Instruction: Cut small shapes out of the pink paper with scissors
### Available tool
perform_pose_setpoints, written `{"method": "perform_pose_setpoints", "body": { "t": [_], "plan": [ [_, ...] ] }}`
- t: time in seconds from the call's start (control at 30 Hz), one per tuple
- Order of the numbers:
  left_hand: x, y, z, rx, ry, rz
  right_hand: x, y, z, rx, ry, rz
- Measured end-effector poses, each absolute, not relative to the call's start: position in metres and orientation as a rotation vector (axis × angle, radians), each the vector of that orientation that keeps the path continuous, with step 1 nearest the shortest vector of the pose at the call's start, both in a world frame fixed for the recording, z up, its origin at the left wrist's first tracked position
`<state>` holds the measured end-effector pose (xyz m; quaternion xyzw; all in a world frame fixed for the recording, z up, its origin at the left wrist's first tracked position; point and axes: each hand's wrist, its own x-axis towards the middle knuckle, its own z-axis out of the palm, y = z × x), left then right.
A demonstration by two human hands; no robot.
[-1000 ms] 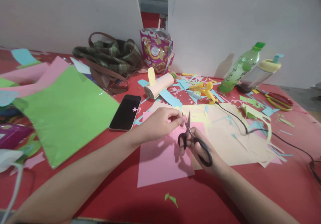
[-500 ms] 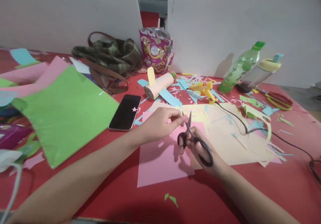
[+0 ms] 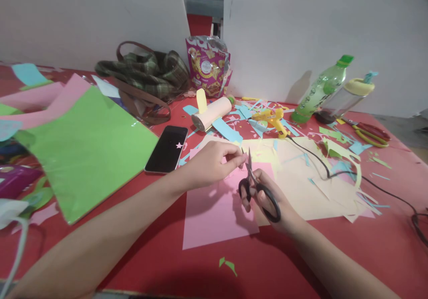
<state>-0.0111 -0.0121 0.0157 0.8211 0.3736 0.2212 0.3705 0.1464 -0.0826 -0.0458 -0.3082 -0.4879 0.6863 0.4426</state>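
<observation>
Fingers (image 3: pixel 234 156) of the left hand (image 3: pixel 210 163) are pinched together on a small pink paper scrap (image 3: pixel 245 159). Right hand (image 3: pixel 267 198) fingers are threaded through and closed on the glossy black plastic loops of steel-bladed scissors (image 3: pixel 257 185), whose blades meet the scrap. Both hands hover over a flat, matte pink paper sheet (image 3: pixel 214 214) lying near the desk's (image 3: pixel 160 254) front edge. A smooth black rectangular smartphone (image 3: pixel 167 149) lies beside a glossy green sheet (image 3: pixel 87 151), toward the left edge.
</observation>
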Motion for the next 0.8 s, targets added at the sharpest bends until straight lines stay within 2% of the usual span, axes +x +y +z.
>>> {"method": "perform_pose_setpoints", "body": {
  "t": [0.8],
  "plan": [
    [-0.0155, -0.0095, 0.0229, 2.184, 0.972, 0.462, 0.1465, -0.0809, -0.0417, -0.808, -1.243, 1.712]
  ]
}}
